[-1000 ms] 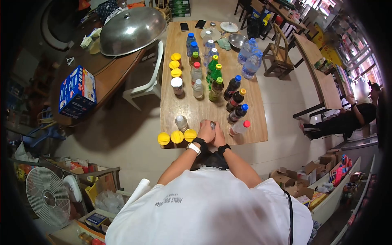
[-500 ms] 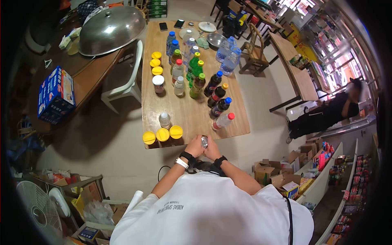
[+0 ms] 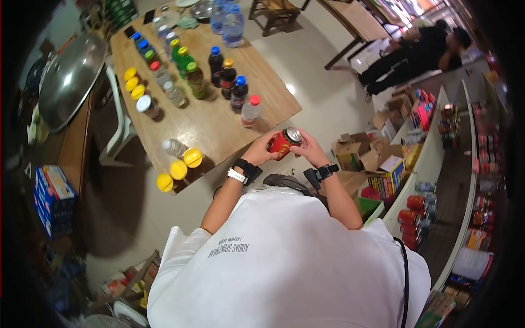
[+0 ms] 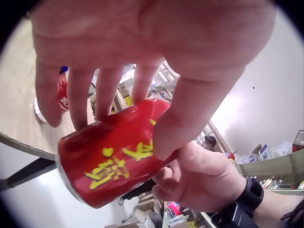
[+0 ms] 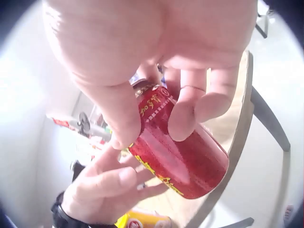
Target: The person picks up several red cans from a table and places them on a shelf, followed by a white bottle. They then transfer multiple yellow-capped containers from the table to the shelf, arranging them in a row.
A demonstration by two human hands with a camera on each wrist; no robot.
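Observation:
In the head view a red drink can [image 3: 280, 145] with yellow lettering is held tilted between both hands, just off the near edge of the wooden table. My left hand [image 3: 261, 152] holds its left side; in the left wrist view the thumb [image 4: 178, 118] lies across the can and the fingertips reach its far side. At the other side is my right hand [image 3: 310, 151]. The right wrist view has its thumb and curled fingers gripping the can [image 5: 190, 161] near the silver top. Closest to the can on the table is a clear bottle [image 3: 251, 113] with a red cap.
Several bottles, among them a green one [image 3: 196, 82], stand in rows on the table [image 3: 235, 143]. Yellow-lidded containers [image 3: 178, 169] line its near left corner. Right of me are cardboard boxes [image 3: 353, 150] and a shelf with red cans [image 3: 409, 217]. A person [image 3: 407, 63] is at the back right.
The head view has swung to the right, toward the shelves. Both hands have lifted the can away from the table's near edge and tilted it, so its red side now shows.

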